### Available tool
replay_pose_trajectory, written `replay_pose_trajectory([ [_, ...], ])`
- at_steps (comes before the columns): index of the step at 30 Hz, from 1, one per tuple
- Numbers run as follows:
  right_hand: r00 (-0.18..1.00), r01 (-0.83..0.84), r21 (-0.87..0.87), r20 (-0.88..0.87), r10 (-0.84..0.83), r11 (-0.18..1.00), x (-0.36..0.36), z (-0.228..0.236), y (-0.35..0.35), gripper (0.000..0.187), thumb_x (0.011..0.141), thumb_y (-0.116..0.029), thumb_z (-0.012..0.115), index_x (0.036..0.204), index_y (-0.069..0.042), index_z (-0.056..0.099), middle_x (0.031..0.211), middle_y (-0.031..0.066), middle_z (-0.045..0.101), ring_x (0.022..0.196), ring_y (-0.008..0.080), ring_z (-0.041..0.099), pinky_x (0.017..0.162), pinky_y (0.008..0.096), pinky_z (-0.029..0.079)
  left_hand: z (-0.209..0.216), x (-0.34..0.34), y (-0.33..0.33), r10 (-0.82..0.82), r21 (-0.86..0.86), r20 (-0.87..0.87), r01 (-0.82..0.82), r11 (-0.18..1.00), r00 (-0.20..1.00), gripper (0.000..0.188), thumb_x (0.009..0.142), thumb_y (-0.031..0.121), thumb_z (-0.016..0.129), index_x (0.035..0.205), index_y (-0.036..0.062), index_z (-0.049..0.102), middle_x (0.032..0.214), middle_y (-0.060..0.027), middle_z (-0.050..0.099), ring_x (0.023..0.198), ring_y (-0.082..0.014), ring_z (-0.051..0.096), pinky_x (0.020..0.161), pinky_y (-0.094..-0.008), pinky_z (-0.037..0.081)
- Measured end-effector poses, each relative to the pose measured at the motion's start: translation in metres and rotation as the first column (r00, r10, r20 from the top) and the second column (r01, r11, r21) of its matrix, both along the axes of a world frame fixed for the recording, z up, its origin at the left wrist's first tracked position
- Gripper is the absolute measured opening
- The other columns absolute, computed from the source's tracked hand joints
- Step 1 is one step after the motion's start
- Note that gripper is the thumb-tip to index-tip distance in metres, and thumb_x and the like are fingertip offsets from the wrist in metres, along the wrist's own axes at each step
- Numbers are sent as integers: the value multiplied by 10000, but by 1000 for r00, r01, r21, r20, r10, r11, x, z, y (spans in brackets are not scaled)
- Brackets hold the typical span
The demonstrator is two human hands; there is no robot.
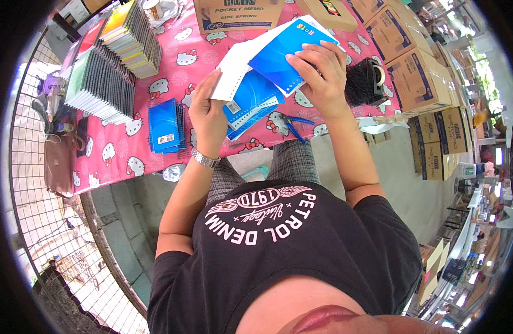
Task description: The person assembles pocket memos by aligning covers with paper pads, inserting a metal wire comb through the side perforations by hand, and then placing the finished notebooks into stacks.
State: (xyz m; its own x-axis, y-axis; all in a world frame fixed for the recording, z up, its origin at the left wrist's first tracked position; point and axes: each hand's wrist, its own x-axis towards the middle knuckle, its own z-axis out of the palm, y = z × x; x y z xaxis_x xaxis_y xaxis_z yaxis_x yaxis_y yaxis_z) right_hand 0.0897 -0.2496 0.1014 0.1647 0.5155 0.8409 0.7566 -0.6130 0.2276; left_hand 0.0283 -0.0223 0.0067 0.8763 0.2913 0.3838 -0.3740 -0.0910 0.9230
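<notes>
My left hand (207, 114) pinches the lower left corner of a white sheet (234, 69) held above the table. My right hand (321, 72) grips a blue-covered notebook (284, 53) that lies over that sheet. Under both hands several more blue notebooks (251, 106) lie fanned on the pink patterned tablecloth (120, 153). A metal watch sits on my left wrist.
A small stack of blue notebooks (164, 125) lies to the left. Rows of spiral notebooks (100, 83) stand at the far left. Blue-handled scissors (294, 125) lie near the table edge, a black tape dispenser (368, 80) at right. Cardboard boxes (418, 78) crowd the right and back. A wire fence (28, 183) lines the left.
</notes>
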Motion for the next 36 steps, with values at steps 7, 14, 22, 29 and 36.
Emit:
replay_pose_trajectory([
  [7, 997, 27, 116, 66, -34, 993, -3, -4, -2, 271, 712, -117, 707, 983, -137, 703, 958, 19, 634, 952, 197, 623, 928, 410, 446, 12, -5, -6, 164, 232, 7, -161, 959, 987, 489, 804, -122, 513, 1197, 112, 685, 1240, -130, 627, 1058, -240, 641, 888, -308, 502],
  [14, 826, 75, 452, -528, 199, 889, -8, -20, 34, 311, 808, -146, 719, 1078, -14, 636, 1050, 155, 651, 919, 304, 640, 806, 368, 507, 17, -10, -11, 74, 409, -11, -63, 911, 997, 505, 742, -116, 499, 1128, 118, 724, 1222, -125, 634, 968, -256, 667, 821, -317, 517],
  [22, 807, -274, -64, -558, 193, 960, -19, -28, 36, 351, 723, -128, 719, 1062, -119, 632, 1027, 61, 625, 1011, 288, 580, 906, 442, 439, 15, -6, -3, 29, 278, -175, 21, 960, 984, 236, 780, -11, 597, 988, 17, 706, 1094, -96, 686, 857, -214, 684, 763, -283, 511],
  [29, 779, -236, -112, -615, 120, 965, -10, -20, 31, 331, 797, -155, 703, 1111, -86, 623, 1035, 104, 640, 981, 310, 625, 853, 409, 501, 25, -5, -3, -68, 111, -274, 101, 989, 959, 249, 882, 52, 621, 1123, -3, 650, 1114, -95, 673, 957, -173, 655, 830, -303, 502],
  [36, 451, -384, -169, -892, 24, 908, 37, 67, 47, 316, 793, -121, 684, 1095, -37, 639, 907, 166, 687, 860, 322, 672, 739, 425, 531, 27, 1, 1, 151, 217, 232, -203, 955, 961, 605, 824, 69, 718, 1361, 18, 444, 1282, -150, 570, 1006, -238, 651, 846, -347, 523],
])
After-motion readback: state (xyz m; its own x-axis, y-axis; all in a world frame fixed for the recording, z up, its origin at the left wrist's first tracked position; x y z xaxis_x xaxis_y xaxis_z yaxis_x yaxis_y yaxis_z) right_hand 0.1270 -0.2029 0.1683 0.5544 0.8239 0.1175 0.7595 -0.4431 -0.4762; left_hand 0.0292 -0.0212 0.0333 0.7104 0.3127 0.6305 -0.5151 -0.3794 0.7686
